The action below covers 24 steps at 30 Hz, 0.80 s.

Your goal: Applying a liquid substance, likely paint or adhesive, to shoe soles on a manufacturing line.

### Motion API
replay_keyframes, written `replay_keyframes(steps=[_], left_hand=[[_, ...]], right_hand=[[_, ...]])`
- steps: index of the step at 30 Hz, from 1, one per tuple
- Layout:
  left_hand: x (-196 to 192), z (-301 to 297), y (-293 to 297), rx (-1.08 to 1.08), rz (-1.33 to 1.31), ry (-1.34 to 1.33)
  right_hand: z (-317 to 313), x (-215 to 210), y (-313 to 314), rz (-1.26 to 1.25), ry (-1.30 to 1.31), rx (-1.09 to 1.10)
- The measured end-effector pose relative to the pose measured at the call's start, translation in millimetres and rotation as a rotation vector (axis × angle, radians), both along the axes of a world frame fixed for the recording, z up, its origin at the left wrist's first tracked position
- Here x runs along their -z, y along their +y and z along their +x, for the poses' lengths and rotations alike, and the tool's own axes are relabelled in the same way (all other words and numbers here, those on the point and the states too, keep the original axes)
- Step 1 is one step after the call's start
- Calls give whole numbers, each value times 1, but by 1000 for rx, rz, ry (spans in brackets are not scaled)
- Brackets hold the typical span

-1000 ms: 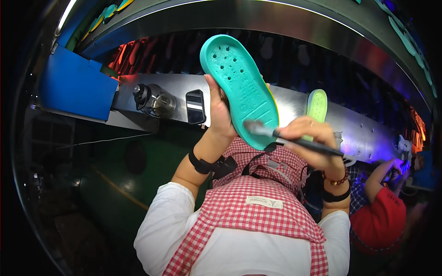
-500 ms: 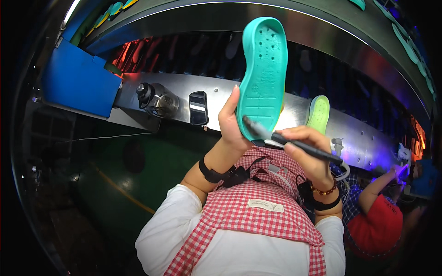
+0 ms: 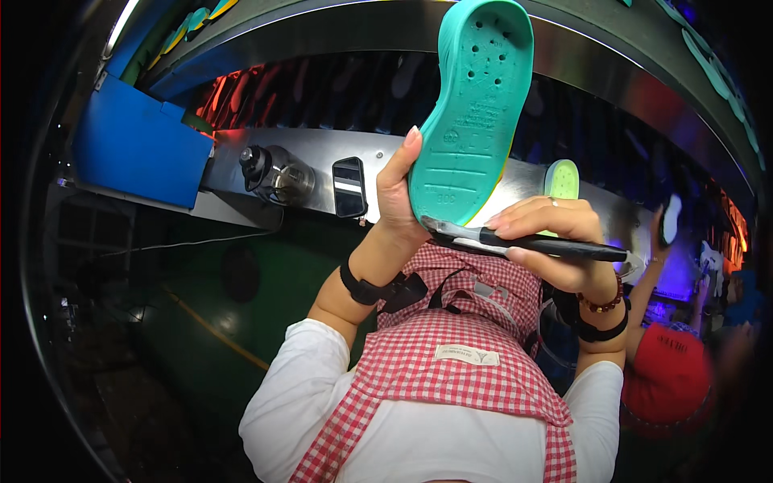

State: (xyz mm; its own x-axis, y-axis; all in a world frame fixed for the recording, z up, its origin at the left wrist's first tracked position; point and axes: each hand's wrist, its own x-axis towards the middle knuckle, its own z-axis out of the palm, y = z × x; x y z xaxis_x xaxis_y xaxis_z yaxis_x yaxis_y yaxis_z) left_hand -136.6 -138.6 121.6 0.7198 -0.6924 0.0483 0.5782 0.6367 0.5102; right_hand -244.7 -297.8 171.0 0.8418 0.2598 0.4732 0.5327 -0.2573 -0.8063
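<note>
A teal shoe sole (image 3: 475,121) with toe-end holes and ridges stands tilted before me. My left hand (image 3: 396,193) grips its heel end from the left, thumb along the edge. My right hand (image 3: 560,229) is closed around a black-handled brush (image 3: 555,246), a pale tube at its rear end. The brush tip lies at the heel's lower edge, touching or very near it. A thin yellow line shows along the sole's right side. Behind my right hand, a light green sole (image 3: 562,180) rests on the metal bench (image 3: 314,149).
A dark-lidded clear bottle (image 3: 278,175) and a phone (image 3: 349,187) sit on the bench at left, near a blue box (image 3: 141,137). A curved conveyor (image 3: 596,52) carrying soles runs across the back. At right, a co-worker in red (image 3: 668,374) holds up a pale sole (image 3: 670,219).
The teal sole has come closer and tilted rightward. The brush has moved from the sole's face down to the heel edge and lies flatter. The co-worker has raised an arm with a sole.
</note>
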Motion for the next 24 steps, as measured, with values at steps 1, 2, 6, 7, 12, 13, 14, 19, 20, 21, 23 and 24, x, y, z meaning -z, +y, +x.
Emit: replay_keyframes(steps=[1,2,6,7,12,13,14,19,20,21,23,24], left_hand=[[1,3,1,-12,41,-37],[-2,4,0,-11,42,-37],[-14,5,1,202,-77,106],[-14,6,2,297,-105,183],[-3,12,4,518,94,113],[-6,10,4,530,84,119],[-8,8,7,522,238,65],[-15,5,7,584,392,45],[-16,7,8,560,459,-97],[-13,9,10,558,457,-95],[-5,12,13,592,587,-89],[-6,11,13,551,549,-53]], right_hand=[[1,3,1,0,-2,-3],[0,7,0,18,-11,49],[-14,1,13,-62,-14,3],[-14,1,12,-79,0,-131],[-11,3,-11,-82,195,-127],[-12,0,-14,-90,206,-116],[-11,-5,-14,-259,237,-191],[-7,-8,-29,-401,106,-184],[-6,-1,-27,-422,135,-190],[-9,-1,-27,-424,138,-193],[-16,-12,-22,-734,122,-238],[-16,-21,-26,-747,142,-282]])
